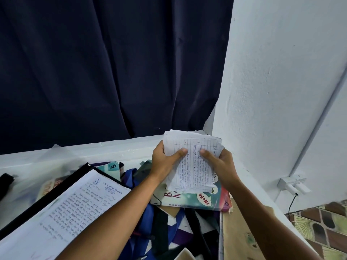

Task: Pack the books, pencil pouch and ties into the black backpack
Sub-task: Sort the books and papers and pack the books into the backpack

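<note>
Paper stack (195, 158) near wall (272, 91)

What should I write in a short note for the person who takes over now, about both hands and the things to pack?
Left hand and right hand both grip a stack of handwritten lined sheets, held up over the Bahasa Melayu book.
The open black folder of written pages lies at left. Blue ties lie in the pile between.
No backpack or pencil pouch can be made out, and nothing looks packed.
Left: set the sheets down or pack them, then pack books, pouch and ties.
</note>
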`<state>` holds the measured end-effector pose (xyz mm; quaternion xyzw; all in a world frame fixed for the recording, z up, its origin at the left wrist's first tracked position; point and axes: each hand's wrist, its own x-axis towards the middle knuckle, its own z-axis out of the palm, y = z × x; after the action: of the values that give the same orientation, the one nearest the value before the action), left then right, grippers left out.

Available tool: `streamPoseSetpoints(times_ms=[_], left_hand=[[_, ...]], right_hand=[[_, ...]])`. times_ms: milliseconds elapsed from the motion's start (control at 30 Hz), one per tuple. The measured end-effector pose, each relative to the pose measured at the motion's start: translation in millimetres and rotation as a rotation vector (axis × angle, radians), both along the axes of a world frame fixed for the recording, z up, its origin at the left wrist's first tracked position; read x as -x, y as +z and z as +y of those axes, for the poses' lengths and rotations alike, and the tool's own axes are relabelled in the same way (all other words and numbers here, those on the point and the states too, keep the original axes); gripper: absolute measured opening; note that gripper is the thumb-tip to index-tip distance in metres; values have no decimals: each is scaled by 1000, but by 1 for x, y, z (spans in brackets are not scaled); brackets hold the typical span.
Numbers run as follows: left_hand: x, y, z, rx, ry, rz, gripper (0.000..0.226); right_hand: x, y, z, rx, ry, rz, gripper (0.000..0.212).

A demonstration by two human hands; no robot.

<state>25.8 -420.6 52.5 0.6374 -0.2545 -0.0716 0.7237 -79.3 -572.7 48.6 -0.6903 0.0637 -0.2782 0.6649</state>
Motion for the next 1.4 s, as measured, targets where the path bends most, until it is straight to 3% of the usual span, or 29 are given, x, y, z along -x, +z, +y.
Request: streamPoseSetpoints(times_ms=[67,167,233,333,433,533,633,1067,1233,1333,1400], left_hand=[[-1,-2,1,-22,-15,3,40],[-6,-5,4,-48,-68,22,39],[-7,-4,5,-58,-101,47,38],[-10,-4,3,-74,-121,87,39],[-10,-3,2,-95,-111,60,38],[-9,-2,2,-97,-91,6,31],[-10,-4,2,-109,-80,2,31],[-11,-1,3,-100,-74,36,28],[-12,0,5,-32,-128,121,36],[-13,1,6,-45,-124,136,35],[-12,0,5,-58,-130,116,34]], right_hand=[[-3,-2,1,10,-13,-19,37],[-5,-6,3,35,-120,-4,77],[-7,-3,3,175,-260,-17,97],[-12,16,1,640,-476,-135,89],[-18,46,16,1189,-509,-200,69],[-23,63,38,1445,-358,6,73],[-26,67,44,1516,-183,313,75],[-28,72,45,1482,-64,287,68],[-10,63,9,998,-339,-122,67],[14,40,-15,561,-357,20,91],[24,18,-23,298,-173,210,109]])
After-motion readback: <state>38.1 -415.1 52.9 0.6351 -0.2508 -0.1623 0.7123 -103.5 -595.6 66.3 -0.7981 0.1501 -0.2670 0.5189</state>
